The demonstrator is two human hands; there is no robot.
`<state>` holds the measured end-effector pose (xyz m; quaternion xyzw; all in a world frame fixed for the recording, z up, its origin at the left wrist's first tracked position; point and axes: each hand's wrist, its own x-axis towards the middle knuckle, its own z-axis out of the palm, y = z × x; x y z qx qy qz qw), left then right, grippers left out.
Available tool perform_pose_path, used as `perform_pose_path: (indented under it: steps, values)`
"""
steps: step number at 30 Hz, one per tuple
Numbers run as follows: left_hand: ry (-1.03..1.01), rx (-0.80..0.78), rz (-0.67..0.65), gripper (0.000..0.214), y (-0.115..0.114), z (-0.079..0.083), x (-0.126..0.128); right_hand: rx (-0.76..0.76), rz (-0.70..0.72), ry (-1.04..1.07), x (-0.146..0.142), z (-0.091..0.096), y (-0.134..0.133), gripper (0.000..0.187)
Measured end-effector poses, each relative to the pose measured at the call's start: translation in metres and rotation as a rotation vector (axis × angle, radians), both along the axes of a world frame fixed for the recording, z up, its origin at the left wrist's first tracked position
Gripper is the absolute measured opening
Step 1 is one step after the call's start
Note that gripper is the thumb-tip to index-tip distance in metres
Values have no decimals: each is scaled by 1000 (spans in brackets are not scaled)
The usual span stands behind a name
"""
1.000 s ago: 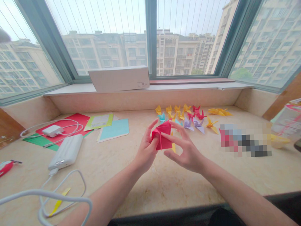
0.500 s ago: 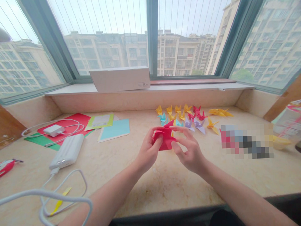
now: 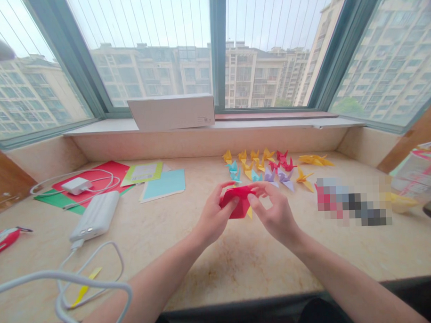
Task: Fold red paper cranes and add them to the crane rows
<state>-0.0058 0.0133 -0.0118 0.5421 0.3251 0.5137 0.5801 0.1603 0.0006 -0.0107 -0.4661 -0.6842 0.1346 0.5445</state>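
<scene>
A folded piece of red paper (image 3: 241, 207) is held above the counter between both hands. My left hand (image 3: 217, 211) pinches its left side, thumb on the near face and fingers behind. At its right edge, my right hand (image 3: 271, 206) grips the paper between thumb and fingers. Just beyond the hands stand several folded paper cranes: yellow ones (image 3: 255, 155), red ones (image 3: 286, 164), light blue ones (image 3: 234, 169) and purple ones (image 3: 285, 178). The fingers partly hide the red paper's upper edge.
On the left lie red paper sheets (image 3: 113, 172), light blue paper (image 3: 167, 184), a white power bank (image 3: 97, 215), a charger (image 3: 77, 186) and a looping white cable (image 3: 95, 278). A long white box (image 3: 171, 113) stands on the sill. A plastic package (image 3: 419, 173) sits at far right.
The red paper's pointed flaps have come down, and it now looks flatter and more compact. My right hand has shifted from its loosely spread pose to a grip on the right edge.
</scene>
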Motion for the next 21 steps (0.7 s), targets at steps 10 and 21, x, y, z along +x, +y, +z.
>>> perform_pose_path:
  steps: [10, 21]
  values:
    - [150, 85, -80, 45, -1, 0, -1, -224, 130, 246, 2, -1, 6, 14]
    - [32, -3, -133, 58, -1, -1, 1, -237, 182, 432, 3, 1, 8, 14]
